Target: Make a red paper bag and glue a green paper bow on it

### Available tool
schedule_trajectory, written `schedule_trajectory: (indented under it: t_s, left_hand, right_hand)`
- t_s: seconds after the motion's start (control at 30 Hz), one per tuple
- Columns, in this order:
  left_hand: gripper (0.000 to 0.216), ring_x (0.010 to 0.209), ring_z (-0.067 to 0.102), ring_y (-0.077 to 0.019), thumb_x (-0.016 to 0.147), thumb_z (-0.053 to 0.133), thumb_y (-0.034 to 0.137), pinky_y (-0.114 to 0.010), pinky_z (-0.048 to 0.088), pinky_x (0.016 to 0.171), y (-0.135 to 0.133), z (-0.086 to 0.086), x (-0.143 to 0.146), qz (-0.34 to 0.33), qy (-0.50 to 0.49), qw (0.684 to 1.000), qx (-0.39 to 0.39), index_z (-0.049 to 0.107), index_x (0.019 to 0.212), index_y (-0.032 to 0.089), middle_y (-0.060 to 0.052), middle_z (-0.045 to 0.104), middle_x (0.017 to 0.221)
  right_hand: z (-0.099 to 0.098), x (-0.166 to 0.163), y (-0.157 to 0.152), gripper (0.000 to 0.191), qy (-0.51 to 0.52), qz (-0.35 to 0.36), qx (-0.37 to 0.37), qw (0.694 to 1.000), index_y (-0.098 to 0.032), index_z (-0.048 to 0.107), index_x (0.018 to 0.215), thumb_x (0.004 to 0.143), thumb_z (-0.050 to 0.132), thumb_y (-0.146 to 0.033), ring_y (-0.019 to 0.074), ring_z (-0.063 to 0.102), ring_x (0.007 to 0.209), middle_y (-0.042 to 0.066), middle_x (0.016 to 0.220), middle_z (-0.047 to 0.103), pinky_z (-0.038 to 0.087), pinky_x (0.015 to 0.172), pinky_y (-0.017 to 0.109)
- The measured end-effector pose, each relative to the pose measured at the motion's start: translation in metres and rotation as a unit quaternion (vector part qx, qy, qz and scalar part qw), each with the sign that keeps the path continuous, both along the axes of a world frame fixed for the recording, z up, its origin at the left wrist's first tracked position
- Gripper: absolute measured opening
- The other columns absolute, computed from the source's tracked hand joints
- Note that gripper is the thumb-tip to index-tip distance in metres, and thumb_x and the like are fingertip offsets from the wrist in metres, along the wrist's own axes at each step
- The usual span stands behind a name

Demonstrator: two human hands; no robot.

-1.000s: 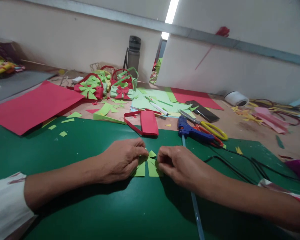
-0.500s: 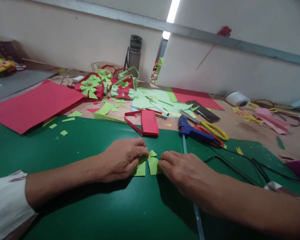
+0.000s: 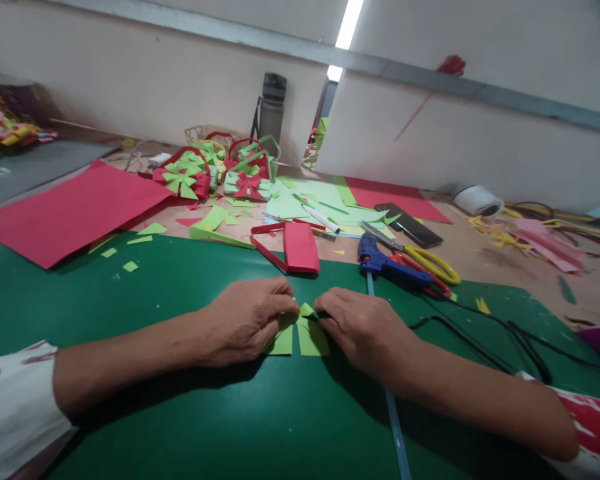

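Observation:
Light green cut paper point(image 3: 313, 338), with two squarish tails like those of a bow, lies on the green mat point(image 3: 190, 420) between my hands. My left hand point(image 3: 247, 320) pinches its left side, and its fingers cover part of that half. From the other side my right hand point(image 3: 363, 330) grips the paper near its top middle, thumb and fingertips closed together. Just beyond the hands stands a small red paper bag point(image 3: 301, 247) with a strip handle. A blue glue gun point(image 3: 390, 265) rests to the right of it, a clear glue stick running under my right forearm.
Scissors with yellow handles point(image 3: 433, 263) and a black phone point(image 3: 410, 225) lie at the right. Finished little paper baskets point(image 3: 249, 183) with bows stand at the back beside a grey bottle point(image 3: 271, 113). Red paper point(image 3: 80, 210) lies left. A black cord point(image 3: 470, 337) crosses the mat.
My right hand has shifted from the paper's right tail up towards its middle, uncovering more of that tail. My left hand keeps its pinch.

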State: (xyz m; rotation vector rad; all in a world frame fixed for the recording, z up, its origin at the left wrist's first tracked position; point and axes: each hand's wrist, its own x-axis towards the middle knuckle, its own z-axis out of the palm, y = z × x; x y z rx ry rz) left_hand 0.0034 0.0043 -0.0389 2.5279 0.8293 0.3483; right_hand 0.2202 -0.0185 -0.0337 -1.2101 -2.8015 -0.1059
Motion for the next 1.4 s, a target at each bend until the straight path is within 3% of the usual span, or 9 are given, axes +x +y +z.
schedule_trajectory:
  t_s: [0.23,0.47,0.7,0.87,0.97,1.07,1.2,1.3,1.4]
  left_hand:
    - [0.035,0.082,0.052,-0.0153,0.078,0.038,0.006,-0.025,0.041,0.072,-0.001,0.000,0.000,0.001,-0.004,1.000,-0.002,0.063,0.100,0.017,-0.003,0.056,0.094]
    - [0.035,0.081,0.053,-0.0154,0.080,0.037,0.007,-0.026,0.041,0.071,-0.001,0.000,-0.001,0.000,-0.002,1.000,0.001,0.062,0.102,0.017,-0.004,0.056,0.094]
    - [0.035,0.079,0.052,-0.0152,0.079,0.037,0.006,-0.025,0.041,0.069,-0.001,0.000,-0.001,-0.001,0.000,1.000,0.006,0.062,0.099,0.017,-0.004,0.056,0.091]
    - [0.036,0.081,0.053,-0.0155,0.079,0.036,0.007,-0.025,0.041,0.071,-0.002,0.001,0.000,-0.001,-0.002,1.000,0.001,0.062,0.100,0.018,-0.004,0.056,0.094]
    - [0.036,0.080,0.053,-0.0153,0.078,0.036,0.007,-0.025,0.041,0.070,-0.002,0.001,0.000,-0.001,-0.001,1.000,0.001,0.062,0.100,0.018,-0.004,0.056,0.094]
    - [0.036,0.080,0.052,-0.0151,0.077,0.037,0.006,-0.025,0.040,0.070,-0.001,0.001,-0.001,-0.001,-0.006,1.000,0.003,0.062,0.100,0.018,-0.004,0.056,0.095]
    - [0.036,0.081,0.053,-0.0151,0.078,0.037,0.006,-0.024,0.040,0.070,-0.001,0.000,-0.001,-0.001,-0.004,1.000,-0.003,0.061,0.101,0.019,-0.004,0.056,0.096]
    - [0.036,0.082,0.053,-0.0153,0.077,0.037,0.005,-0.024,0.040,0.071,-0.002,0.001,-0.001,-0.002,-0.004,1.000,-0.002,0.061,0.100,0.019,-0.004,0.056,0.096]
    - [0.035,0.081,0.053,-0.0152,0.076,0.037,0.006,-0.024,0.041,0.071,-0.002,0.001,0.000,-0.001,-0.002,1.000,-0.002,0.061,0.098,0.018,-0.004,0.056,0.095]
  right_hand:
    - [0.015,0.008,0.001,0.005,-0.085,0.154,-0.053,0.983,-0.015,0.055,0.088,0.085,0.053,-0.012,0.0175,0.053,0.072,0.005,0.083,0.061,0.036,0.057,0.027]
    - [0.020,0.004,-0.007,0.017,-0.161,0.225,0.069,0.958,-0.010,0.059,0.095,0.088,0.043,-0.007,0.0175,0.050,0.063,0.009,0.075,0.060,0.029,0.048,0.029]
    - [0.000,0.007,0.006,0.026,-0.005,0.127,0.096,0.987,-0.011,0.062,0.085,0.091,0.037,-0.010,0.0151,0.051,0.054,0.004,0.060,0.057,0.030,0.049,0.028]
    - [-0.002,0.002,0.009,0.019,0.179,-0.021,-0.071,0.981,-0.013,0.060,0.100,0.089,0.046,-0.020,0.0133,0.057,0.057,0.004,0.070,0.067,0.038,0.054,0.025]
    - [0.009,-0.004,0.006,0.015,0.258,-0.112,-0.264,0.923,-0.017,0.058,0.097,0.086,0.048,-0.020,0.0130,0.059,0.060,0.002,0.072,0.065,0.042,0.054,0.024]
    - [0.021,-0.010,0.003,0.013,0.339,-0.209,-0.459,0.794,-0.018,0.051,0.094,0.082,0.051,-0.022,0.0148,0.062,0.064,0.001,0.073,0.061,0.044,0.049,0.022]
    - [0.023,-0.013,0.001,0.020,0.428,-0.244,-0.538,0.684,-0.017,0.048,0.092,0.076,0.059,-0.024,0.0151,0.062,0.069,0.002,0.079,0.057,0.047,0.051,0.023]
    - [0.017,-0.011,0.000,0.018,0.439,-0.205,-0.500,0.718,-0.017,0.049,0.089,0.075,0.058,-0.020,0.0150,0.061,0.074,0.003,0.083,0.058,0.049,0.058,0.026]
    - [0.014,-0.008,-0.004,0.018,0.347,-0.151,-0.403,0.833,-0.018,0.050,0.091,0.075,0.058,-0.015,0.0139,0.059,0.074,0.002,0.084,0.061,0.047,0.063,0.027]
